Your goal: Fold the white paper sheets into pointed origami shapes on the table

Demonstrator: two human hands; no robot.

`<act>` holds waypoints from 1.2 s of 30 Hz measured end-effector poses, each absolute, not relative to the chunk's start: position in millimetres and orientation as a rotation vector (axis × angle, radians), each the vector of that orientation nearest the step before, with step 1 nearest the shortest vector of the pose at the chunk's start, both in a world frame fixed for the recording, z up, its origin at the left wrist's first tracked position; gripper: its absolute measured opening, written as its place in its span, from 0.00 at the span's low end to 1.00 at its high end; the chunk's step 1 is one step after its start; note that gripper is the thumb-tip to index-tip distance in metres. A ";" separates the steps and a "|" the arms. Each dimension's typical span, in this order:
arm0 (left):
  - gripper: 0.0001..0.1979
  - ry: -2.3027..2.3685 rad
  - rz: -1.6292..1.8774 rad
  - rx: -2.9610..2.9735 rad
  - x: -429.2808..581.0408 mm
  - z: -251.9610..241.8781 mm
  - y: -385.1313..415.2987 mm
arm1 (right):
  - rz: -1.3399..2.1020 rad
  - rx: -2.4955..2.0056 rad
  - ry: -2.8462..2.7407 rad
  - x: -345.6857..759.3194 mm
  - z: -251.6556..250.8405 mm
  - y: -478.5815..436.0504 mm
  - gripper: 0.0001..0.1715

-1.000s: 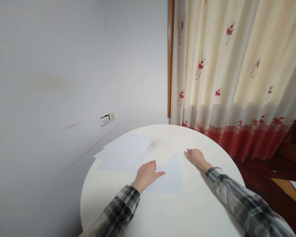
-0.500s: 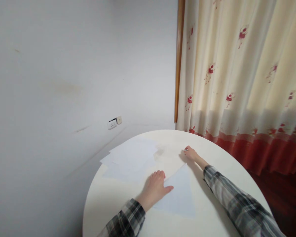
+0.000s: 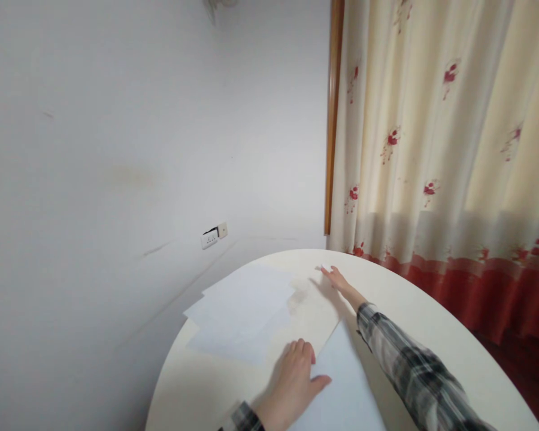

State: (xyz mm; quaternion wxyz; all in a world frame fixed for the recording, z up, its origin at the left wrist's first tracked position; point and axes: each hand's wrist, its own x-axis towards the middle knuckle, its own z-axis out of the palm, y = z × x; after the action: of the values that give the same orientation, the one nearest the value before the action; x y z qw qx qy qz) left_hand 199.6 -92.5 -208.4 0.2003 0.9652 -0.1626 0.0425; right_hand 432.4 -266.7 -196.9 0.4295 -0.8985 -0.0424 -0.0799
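Observation:
My left hand (image 3: pixel 293 378) rests at the left edge of a white sheet of paper (image 3: pixel 348 383), thumb spread away from the fingers and lying over the sheet. Nothing shows in its grasp. Farther off, beyond the sheet's top corner, my right hand (image 3: pixel 336 279) reaches over the white table (image 3: pixel 193 392). A small whitish thing (image 3: pixel 322 267) is pinched at its fingertips, too small to name. Several loose white sheets (image 3: pixel 247 308) lie overlapping to the left of both hands.
The round table's far edge curves close to the white wall (image 3: pixel 269 179). A socket (image 3: pixel 209 239) sits low on that wall. A cream curtain (image 3: pixel 431 131) with red flowers and a red hem hangs behind the table at the right. A grey smudge (image 3: pixel 299 296) marks the tabletop.
My right hand has moved left and slightly away, its fingers more stretched out, with the whitish thing now showing. My left hand stays at the sheet's edge. The view has tilted up.

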 end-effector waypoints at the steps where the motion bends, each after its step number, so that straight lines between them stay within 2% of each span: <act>1: 0.16 -0.483 0.127 2.692 199.9 -207.9 -94.1 | -0.180 -2.237 -0.134 428.5 -201.4 -268.7 0.28; 5: 0.16 -0.703 0.210 2.636 200.9 -211.4 -99.4 | -0.120 -2.218 -0.322 395.0 -220.4 -277.9 0.19; 11: 0.18 -1.017 0.211 2.577 208.2 -219.1 -106.4 | -0.201 -2.295 -0.485 315.5 -228.6 -289.0 0.12; 15: 0.17 -1.052 0.202 2.623 208.3 -228.4 -120.3 | -0.401 -2.368 -0.773 258.2 -237.9 -281.8 0.18; 21: 0.24 -1.016 0.242 2.654 191.8 -242.1 -136.8 | -0.125 -2.396 -0.939 216.9 -247.2 -280.0 0.31; 24: 0.23 -1.066 0.170 2.684 180.0 -239.9 -142.3 | -0.080 -2.522 -0.943 222.6 -247.1 -297.1 0.37; 27: 0.24 -1.116 0.065 2.712 171.9 -238.2 -146.0 | -0.089 -2.691 -0.896 235.7 -248.3 -316.1 0.36; 31: 0.26 -1.136 -0.009 2.725 166.6 -240.6 -147.6 | -0.127 -2.932 -0.543 253.4 -250.8 -334.8 0.33; 36: 0.28 -1.133 -0.052 2.724 153.9 -242.2 -144.0 | -0.199 -3.010 -0.245 267.6 -250.5 -349.8 0.31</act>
State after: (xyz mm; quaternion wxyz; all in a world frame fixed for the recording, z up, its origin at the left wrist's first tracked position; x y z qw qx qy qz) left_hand 153.9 -144.0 -242.2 0.0954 0.9189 -0.3824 -0.0175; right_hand 267.6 -349.8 -250.5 0.0574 -0.9929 -0.0807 -0.0658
